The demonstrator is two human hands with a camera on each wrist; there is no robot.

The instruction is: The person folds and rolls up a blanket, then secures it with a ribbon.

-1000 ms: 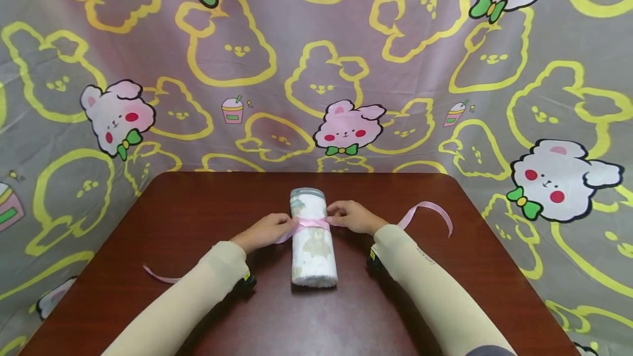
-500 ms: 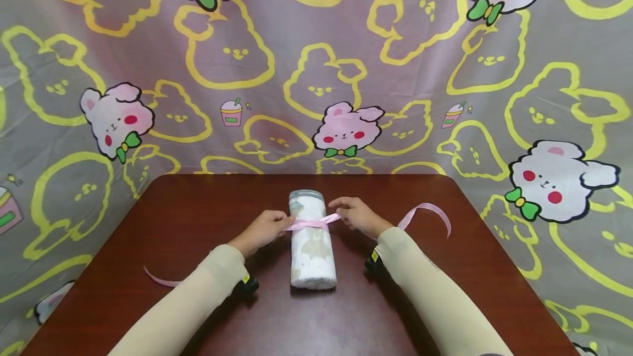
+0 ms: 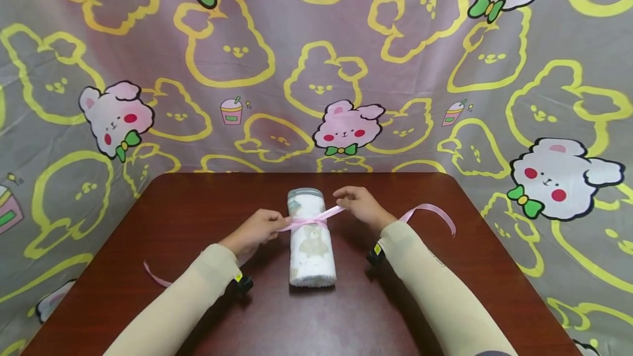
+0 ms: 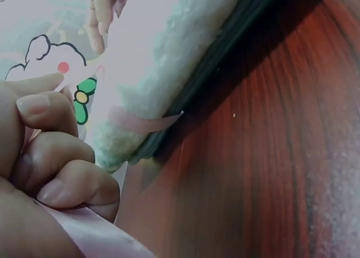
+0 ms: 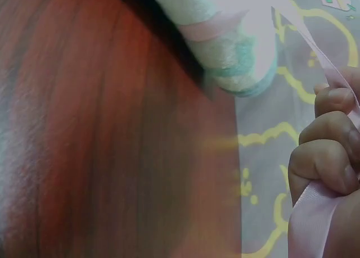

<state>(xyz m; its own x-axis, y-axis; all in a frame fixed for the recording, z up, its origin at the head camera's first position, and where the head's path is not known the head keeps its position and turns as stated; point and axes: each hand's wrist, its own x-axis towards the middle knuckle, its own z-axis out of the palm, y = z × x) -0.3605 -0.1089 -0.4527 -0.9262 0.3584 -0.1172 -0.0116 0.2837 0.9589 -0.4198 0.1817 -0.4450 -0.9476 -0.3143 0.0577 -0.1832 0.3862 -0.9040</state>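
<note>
A rolled white towel [image 3: 312, 260] with bear prints and a grey-blue far end lies lengthwise on the table. Pink ribbon [image 3: 309, 222] circles its middle and crosses on top. To the towel's left, my left hand [image 3: 257, 231] pinches one side of the ribbon; its curled fingers [image 4: 73, 182] show in the left wrist view, with ribbon trailing below. My right hand [image 3: 363, 205], to the right and slightly raised, grips the other side, which slants taut up from the crossing. In the right wrist view the ribbon [image 5: 315, 221] runs through the curled right fingers.
One loose ribbon tail [image 3: 429, 209] curves on the table beyond the right forearm, another tail [image 3: 157, 276] by the left forearm. The brown wooden table [image 3: 296, 323] ends at a cartoon-printed curtain [image 3: 267, 70] behind and at both sides.
My hands have moved apart, the left hand leftward and the right hand up and rightward. Between them the ribbon has been drawn out, with a longer stretch now visible at the right.
</note>
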